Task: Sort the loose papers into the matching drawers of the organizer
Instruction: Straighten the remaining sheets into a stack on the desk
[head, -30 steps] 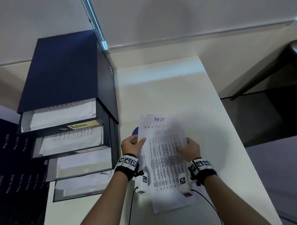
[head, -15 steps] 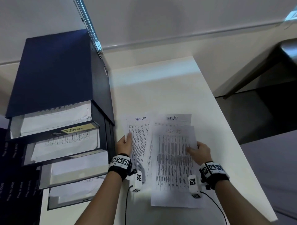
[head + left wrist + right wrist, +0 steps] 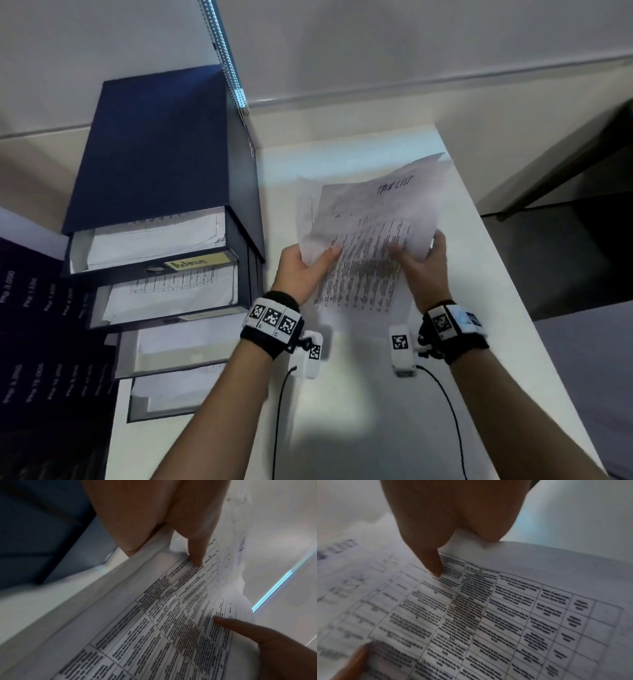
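Gripping from 2 sides, the left hand (image 3: 301, 270) and right hand (image 3: 424, 270) pinch the papers (image 3: 373, 240) above the table (image 3: 376, 411), thumbs on top, fingers beneath. At 10 o'clock stands the organizer (image 3: 161, 164), 4 drawers open.

black wristbands (image 3: 274, 329) w/ b&w square-code tags, white cam pods (image 3: 401, 353), black cables (image 3: 448, 411)

Organizer (image 3: 154, 154) walls off the left; the table (image 3: 359, 411) near the person lies bare.

Thin printed paper sheets (image 3: 373, 240); smooth, faintly glossy white tabletop (image 3: 376, 411); matt navy organizer (image 3: 154, 147).
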`<state>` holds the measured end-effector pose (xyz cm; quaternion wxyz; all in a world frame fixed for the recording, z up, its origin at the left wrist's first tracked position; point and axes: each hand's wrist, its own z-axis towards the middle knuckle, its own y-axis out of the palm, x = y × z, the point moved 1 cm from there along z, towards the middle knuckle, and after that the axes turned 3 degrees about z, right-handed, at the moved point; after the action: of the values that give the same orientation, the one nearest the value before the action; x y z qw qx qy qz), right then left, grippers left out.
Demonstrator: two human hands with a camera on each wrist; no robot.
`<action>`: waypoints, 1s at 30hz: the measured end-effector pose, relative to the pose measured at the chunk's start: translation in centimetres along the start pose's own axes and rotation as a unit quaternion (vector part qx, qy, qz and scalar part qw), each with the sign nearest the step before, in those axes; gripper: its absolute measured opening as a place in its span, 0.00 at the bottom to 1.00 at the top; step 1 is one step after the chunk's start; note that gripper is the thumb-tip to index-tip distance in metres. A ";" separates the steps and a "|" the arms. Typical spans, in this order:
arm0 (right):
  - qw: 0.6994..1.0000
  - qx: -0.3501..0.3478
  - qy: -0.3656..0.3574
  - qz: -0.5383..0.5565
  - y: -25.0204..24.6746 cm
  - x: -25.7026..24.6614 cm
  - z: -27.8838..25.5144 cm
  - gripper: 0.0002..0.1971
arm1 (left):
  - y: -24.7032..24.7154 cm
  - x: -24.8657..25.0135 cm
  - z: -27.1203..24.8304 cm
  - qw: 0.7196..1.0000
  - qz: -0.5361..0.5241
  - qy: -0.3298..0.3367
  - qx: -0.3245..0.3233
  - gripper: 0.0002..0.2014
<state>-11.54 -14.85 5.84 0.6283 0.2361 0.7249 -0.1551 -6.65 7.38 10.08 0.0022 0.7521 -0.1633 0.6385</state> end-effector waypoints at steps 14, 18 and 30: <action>0.947 -0.066 -0.036 -0.311 -0.4 -0.5 -1.6 0.20 | -1.6 -1.5 -1.0 0.998 0.022 -0.016 0.053 0.16; 0.943 -0.100 -0.081 -0.308 0.3 -2.4 -1.4 0.05 | -2.7 1.5 -2.0 0.994 0.065 0.012 0.092 0.11; 0.918 -0.348 -0.130 -0.135 11.9 -13.3 -11.7 0.34 | -19.0 6.2 -11.2 0.995 -0.021 -0.008 0.099 0.38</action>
<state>-13.64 -0.66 21.72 0.7328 -0.1201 0.6698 -0.0062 -11.85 26.25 22.02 -0.0605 0.7571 -0.0832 0.6452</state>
